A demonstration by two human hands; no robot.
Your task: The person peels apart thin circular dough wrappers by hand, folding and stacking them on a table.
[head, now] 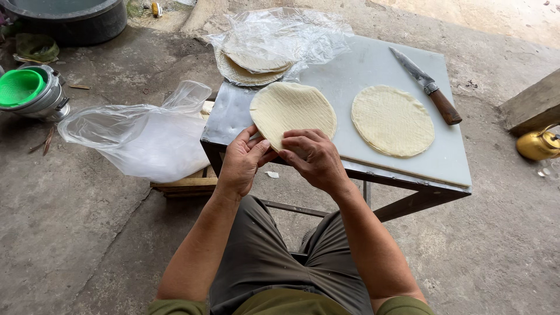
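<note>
Frame centre: left hand (242, 160) and right hand (315, 157) both pinch near edge of round wrapper sheet (293, 109) above the bench (373, 64). Best peeled slowly, fingertips only, to avoid tearing.

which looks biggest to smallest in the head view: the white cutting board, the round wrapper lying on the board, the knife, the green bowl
1. white cutting board
2. round wrapper lying on the board
3. knife
4. green bowl

The bowl sits farther off and partly cut off, so its rank is unsure.
</note>
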